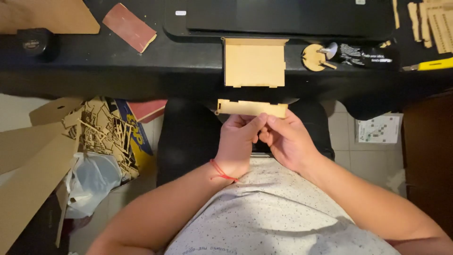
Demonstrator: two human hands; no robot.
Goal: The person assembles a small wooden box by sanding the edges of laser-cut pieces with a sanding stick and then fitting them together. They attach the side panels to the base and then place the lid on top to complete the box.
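Both hands hold a thin, long wooden strip (251, 107) with notched edges, just below the front edge of the black table. My left hand (238, 141), with a red string on its wrist, pinches the strip's lower edge near the middle. My right hand (285, 139) grips it close by, toward the strip's right end. On the table straight above lies a partly built flat wooden box panel (255, 63) with tabs along its edges.
A round wooden disc with a peg (315, 57) and a yellow tool (432, 64) lie at the right of the black table (141, 71). Sandpaper (129, 27) rests at the left. A heap of wood offcuts (106, 132), cardboard and a plastic bag (92, 182) fill the floor left.
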